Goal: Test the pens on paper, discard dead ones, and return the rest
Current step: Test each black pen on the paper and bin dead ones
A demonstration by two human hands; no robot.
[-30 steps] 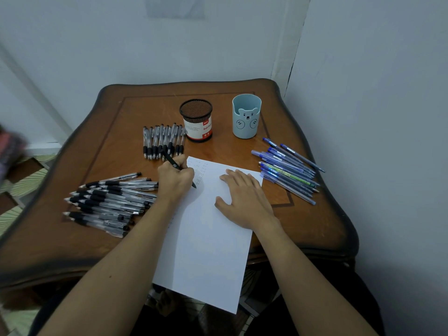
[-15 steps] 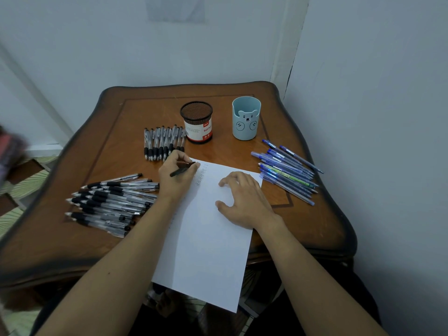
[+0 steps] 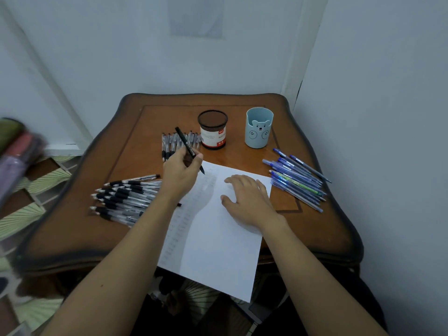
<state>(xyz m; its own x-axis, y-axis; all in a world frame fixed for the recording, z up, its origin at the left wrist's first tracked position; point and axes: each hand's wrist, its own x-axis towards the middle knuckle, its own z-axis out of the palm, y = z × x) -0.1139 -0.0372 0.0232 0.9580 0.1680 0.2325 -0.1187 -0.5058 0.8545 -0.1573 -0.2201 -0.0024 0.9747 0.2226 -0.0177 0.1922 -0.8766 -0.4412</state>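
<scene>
Left hand [image 3: 180, 170] grips the pen [image 3: 188, 146] — tip slanting down at the paper's [image 3: 213, 238] far edge — right hand [image 3: 247, 200] rests flat there.

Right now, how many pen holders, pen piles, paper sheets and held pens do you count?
Pen holders: 2, black mesh holder and blue bear holder
Pen piles: 3, black-grip pile, back row, blue pile
Sheets of paper: 1
Pens held: 1, black pen in left hand
Total: 7

Behind the left hand [image 3: 179, 174] and the right hand [image 3: 247, 200], both forearms were bare; a small dark mark [image 3: 101, 285] dotted the left forearm.
</scene>
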